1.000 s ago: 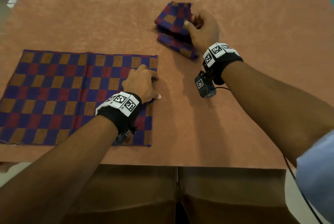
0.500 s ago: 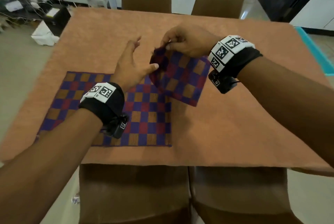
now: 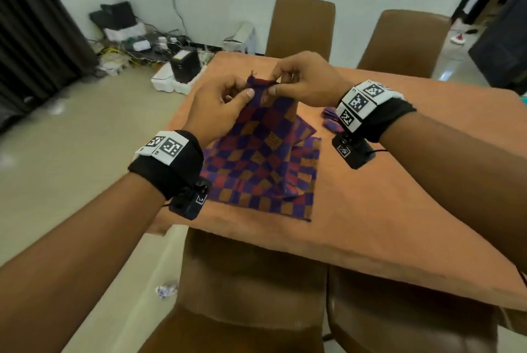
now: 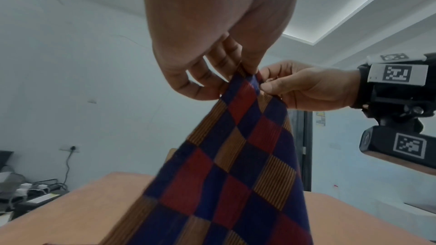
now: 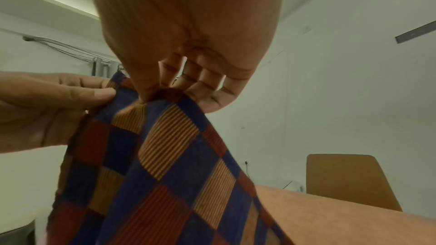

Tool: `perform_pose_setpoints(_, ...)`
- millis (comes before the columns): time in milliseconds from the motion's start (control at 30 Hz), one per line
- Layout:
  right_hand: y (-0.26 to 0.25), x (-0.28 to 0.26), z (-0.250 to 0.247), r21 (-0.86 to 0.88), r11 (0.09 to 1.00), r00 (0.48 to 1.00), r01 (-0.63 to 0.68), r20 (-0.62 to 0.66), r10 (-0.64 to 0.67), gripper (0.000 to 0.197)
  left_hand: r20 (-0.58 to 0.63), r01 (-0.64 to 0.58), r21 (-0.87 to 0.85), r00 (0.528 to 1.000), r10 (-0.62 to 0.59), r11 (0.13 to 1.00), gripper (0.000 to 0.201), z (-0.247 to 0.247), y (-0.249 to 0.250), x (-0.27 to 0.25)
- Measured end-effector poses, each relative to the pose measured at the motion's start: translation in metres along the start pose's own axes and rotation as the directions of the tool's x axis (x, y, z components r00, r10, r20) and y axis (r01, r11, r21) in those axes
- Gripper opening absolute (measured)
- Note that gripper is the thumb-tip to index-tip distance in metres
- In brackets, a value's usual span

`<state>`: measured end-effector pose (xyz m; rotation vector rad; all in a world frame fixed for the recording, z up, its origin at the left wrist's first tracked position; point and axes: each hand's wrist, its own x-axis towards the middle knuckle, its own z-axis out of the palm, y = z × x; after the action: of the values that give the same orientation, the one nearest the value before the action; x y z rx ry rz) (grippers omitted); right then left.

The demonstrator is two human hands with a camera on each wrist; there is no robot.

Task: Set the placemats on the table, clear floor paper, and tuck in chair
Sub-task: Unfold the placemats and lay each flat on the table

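Observation:
A checked purple, red and orange placemat (image 3: 265,139) hangs above the brown table (image 3: 399,210), held up by its top edge. My left hand (image 3: 225,102) pinches that edge on the left and my right hand (image 3: 299,82) pinches it just beside, on the right. Both wrist views show the placemat (image 4: 235,156) (image 5: 165,156) drooping from the pinching fingers. Under it a second placemat (image 3: 302,198) lies flat near the table's front left corner. More folded placemats (image 3: 330,119) sit behind my right wrist. A crumpled paper (image 3: 166,290) lies on the floor left of the near chair.
Two brown chairs (image 3: 242,295) (image 3: 399,318) stand tucked at the near side, two more (image 3: 302,27) (image 3: 405,42) at the far side. Cables, boxes and a black device (image 3: 185,64) clutter the floor by the far wall. A dark curtain (image 3: 34,25) hangs at left.
My right hand lifted a folded placemat off the stack and brought it over the flat one. My left hand left the flat placemat and pinched the raised one's top edge, and it hangs unfolded.

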<state>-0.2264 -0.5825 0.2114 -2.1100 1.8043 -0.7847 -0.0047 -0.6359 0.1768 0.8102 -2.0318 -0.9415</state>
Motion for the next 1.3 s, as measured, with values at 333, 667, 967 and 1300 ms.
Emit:
perform_pose_setpoints(333,-0.101,0.011,0.064,-0.080,0.968,0.968,0.239,0.098,-0.231,0.024,-0.245,0.207,0.122,0.954,-0.173,0.971,0.017,-0.127,0.024,-0.108)
perform_pose_setpoints(667,-0.205,0.079,0.202,0.039,0.987,0.920,0.158,0.356,-0.161,0.009,-0.461,0.348,0.109,0.848,-0.262,0.931,0.017,-0.289,-0.042,-0.197)
perform_pose_setpoints(967,-0.324,0.159,0.360,0.147,0.982,0.914,0.120,0.370,-0.167,0.014,-0.560,0.498,-0.128,0.678,-0.477,0.858,0.008,-0.488,-0.143,-0.275)
perform_pose_setpoints(1300,-0.409,0.239,0.456,0.179,0.971,0.789,0.161,0.568,-0.236,0.020,-0.424,0.507,0.187,0.814,-0.396,0.842,0.016,-0.588,-0.203,-0.255)
